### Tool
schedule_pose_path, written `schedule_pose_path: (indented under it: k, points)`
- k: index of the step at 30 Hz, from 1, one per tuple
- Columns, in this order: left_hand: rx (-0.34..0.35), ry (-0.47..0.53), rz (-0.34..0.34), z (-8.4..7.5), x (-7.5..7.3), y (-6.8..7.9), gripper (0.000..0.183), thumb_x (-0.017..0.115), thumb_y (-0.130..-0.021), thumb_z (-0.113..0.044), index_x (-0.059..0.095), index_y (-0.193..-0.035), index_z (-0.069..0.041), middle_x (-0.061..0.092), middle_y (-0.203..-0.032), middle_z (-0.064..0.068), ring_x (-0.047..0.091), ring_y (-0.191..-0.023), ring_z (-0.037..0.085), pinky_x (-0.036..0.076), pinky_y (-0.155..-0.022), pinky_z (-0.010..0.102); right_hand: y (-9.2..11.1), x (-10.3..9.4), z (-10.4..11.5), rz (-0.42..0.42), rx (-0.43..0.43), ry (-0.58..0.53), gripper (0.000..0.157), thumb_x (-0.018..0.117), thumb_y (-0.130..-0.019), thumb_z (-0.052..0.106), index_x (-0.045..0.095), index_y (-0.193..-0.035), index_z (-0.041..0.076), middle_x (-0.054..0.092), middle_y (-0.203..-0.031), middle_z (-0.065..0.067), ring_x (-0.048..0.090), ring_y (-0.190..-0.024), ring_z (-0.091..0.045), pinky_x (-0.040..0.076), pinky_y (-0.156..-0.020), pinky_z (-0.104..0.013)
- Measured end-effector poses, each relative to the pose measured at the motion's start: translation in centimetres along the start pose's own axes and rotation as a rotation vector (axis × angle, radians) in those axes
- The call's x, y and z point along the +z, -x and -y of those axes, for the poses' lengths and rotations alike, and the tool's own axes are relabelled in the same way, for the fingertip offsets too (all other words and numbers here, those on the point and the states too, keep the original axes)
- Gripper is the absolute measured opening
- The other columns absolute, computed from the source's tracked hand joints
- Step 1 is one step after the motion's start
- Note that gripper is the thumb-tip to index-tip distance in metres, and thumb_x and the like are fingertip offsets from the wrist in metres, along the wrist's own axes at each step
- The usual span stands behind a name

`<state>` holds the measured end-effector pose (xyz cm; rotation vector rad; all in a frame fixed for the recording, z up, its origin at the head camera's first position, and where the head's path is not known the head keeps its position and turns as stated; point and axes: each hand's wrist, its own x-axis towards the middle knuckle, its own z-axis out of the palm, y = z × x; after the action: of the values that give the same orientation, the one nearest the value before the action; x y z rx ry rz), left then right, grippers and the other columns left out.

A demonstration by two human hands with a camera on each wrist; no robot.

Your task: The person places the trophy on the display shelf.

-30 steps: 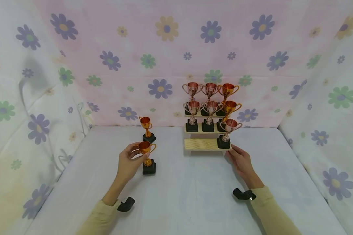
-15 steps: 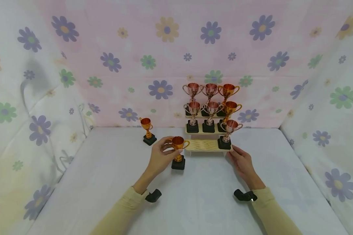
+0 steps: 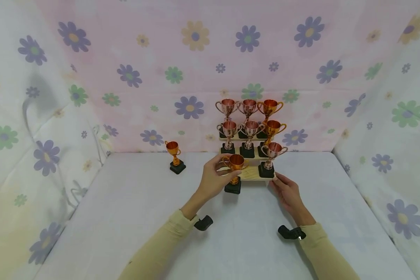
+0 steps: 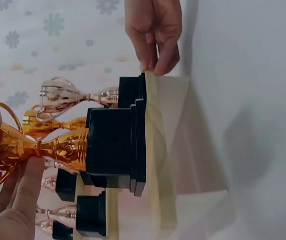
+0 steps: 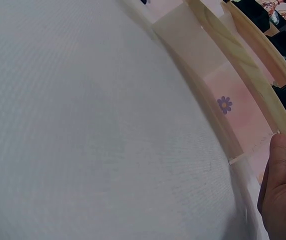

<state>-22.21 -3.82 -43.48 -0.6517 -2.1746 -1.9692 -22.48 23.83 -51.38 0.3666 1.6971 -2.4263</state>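
My left hand (image 3: 213, 177) grips a gold trophy cup (image 3: 236, 161) by its bowl, thumb on one side and fingers on the other. The trophy is upright, its black base (image 4: 115, 145) overlapping the left part of the bottom board (image 3: 251, 174) of a three-tier wooden shelf. At that board's right end stands a rose-gold trophy (image 3: 274, 149). My right hand (image 3: 288, 194) pinches the same end of the board, just below this trophy; the right wrist view shows fingers (image 5: 279, 160) under the board's edge.
Several trophies fill the two upper tiers: rose-gold ones (image 3: 229, 130) at left and middle, gold ones (image 3: 273, 128) at right. Another gold trophy (image 3: 173, 148) stands on the white tabletop (image 3: 133, 202) to the left. Flowered cloth (image 3: 143, 77) encloses the back and sides.
My left hand has carried the gold trophy rightward from beside the other gold one to the front left of the shelf. The right hand has kept its hold on the board.
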Motion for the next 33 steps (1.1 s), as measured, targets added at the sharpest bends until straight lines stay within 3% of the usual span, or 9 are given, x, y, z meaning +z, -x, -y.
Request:
schedule_pose_path:
  k: [7, 15, 22, 27, 33]
  points:
    - [0.022, 0.024, -0.041, -0.2, 2.1, -2.2, 0.054, 0.082, -0.086, -0.008, 0.060, -0.135, -0.003, 0.065, -0.125, 0.018, 0.070, -0.104, 0.031, 0.062, -0.089, 0.033, 0.0, 0.0, 0.0, -0.011, -0.005, -0.005, 0.058, 0.051, -0.107, 0.012, 0.027, -0.158, -0.002, 0.036, -0.158, -0.013, 0.063, -0.107, 0.002, 0.049, -0.104, -0.019]
    - [0.045, 0.040, -0.057, 1.4, 4.0, -4.2, 0.054, 0.081, -0.086, -0.003, 0.059, -0.134, 0.002, 0.066, -0.123, 0.021, 0.071, -0.103, 0.033, 0.063, -0.087, 0.038, 0.1, -0.2, 0.0, 0.003, 0.015, 0.005, 0.057, 0.048, -0.109, 0.014, 0.025, -0.159, 0.001, 0.030, -0.162, -0.014, 0.061, -0.110, 0.002, 0.048, -0.106, -0.018]
    - [0.063, -0.007, -0.082, 2.9, 5.0, -4.9, 0.049, 0.081, -0.084, 0.001, 0.059, -0.129, 0.003, 0.066, -0.118, 0.021, 0.072, -0.100, 0.033, 0.063, -0.083, 0.030, 0.1, -0.2, 0.0, -0.007, 0.028, 0.010, 0.057, 0.046, -0.109, 0.016, 0.025, -0.160, 0.003, 0.030, -0.162, -0.013, 0.060, -0.111, 0.001, 0.046, -0.108, -0.019]
    - [0.087, -0.009, -0.115, 3.0, 5.4, -5.0, 0.049, 0.082, -0.083, 0.002, 0.060, -0.128, 0.003, 0.065, -0.119, 0.021, 0.073, -0.099, 0.033, 0.063, -0.083, 0.030, 0.1, -0.2, 0.0, -0.005, 0.023, 0.003, 0.057, 0.047, -0.109, 0.015, 0.025, -0.160, 0.002, 0.031, -0.161, -0.014, 0.061, -0.111, 0.001, 0.047, -0.108, -0.019]
    - [0.067, 0.001, -0.125, 2.8, 5.6, -5.1, 0.048, 0.082, -0.084, -0.002, 0.060, -0.127, 0.002, 0.065, -0.120, 0.020, 0.072, -0.101, 0.032, 0.063, -0.083, 0.029, 0.0, -0.2, 0.0, -0.005, 0.021, 0.004, 0.057, 0.048, -0.109, 0.015, 0.026, -0.159, 0.001, 0.032, -0.160, -0.013, 0.062, -0.110, 0.001, 0.048, -0.105, -0.019]
